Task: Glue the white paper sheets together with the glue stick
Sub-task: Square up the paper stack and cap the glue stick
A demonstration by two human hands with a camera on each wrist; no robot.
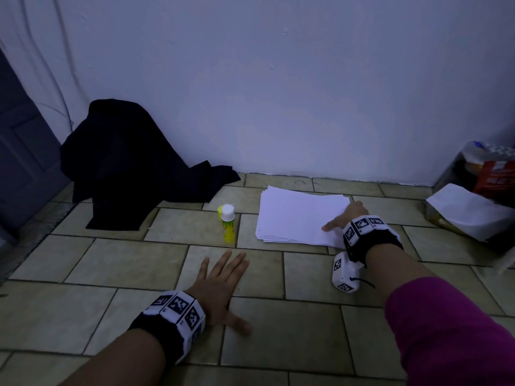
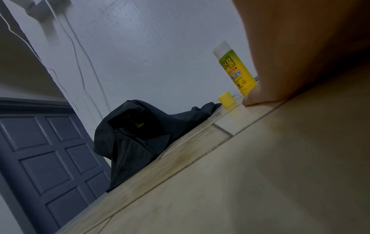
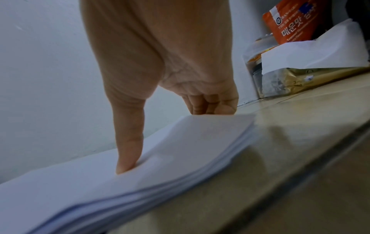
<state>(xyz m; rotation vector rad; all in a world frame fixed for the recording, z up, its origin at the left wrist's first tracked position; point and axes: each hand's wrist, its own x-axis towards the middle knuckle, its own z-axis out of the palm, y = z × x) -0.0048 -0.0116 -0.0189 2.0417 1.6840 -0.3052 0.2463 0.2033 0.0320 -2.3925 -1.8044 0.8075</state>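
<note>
Stack of white paper sheets (image 1: 298, 218) lay on the tiled floor (image 1: 111, 274) near the wall edge, the right hand (image 1: 349, 215) gripping its right edge, thumb (image 3: 130, 142) on top and fingers curled beyond the sheets. Uncapped yellow glue stick (image 1: 228, 224) stood upright just left of the stack, with its yellow cap (image 2: 227, 99) beside it; left hand (image 1: 220, 285) lay flat and spread on the floor, holding nothing. The clear bag (image 3: 280, 82) at the floor's right edge held an orange packet (image 3: 290, 23), its Korean lettering legible only in the right wrist view.
</note>
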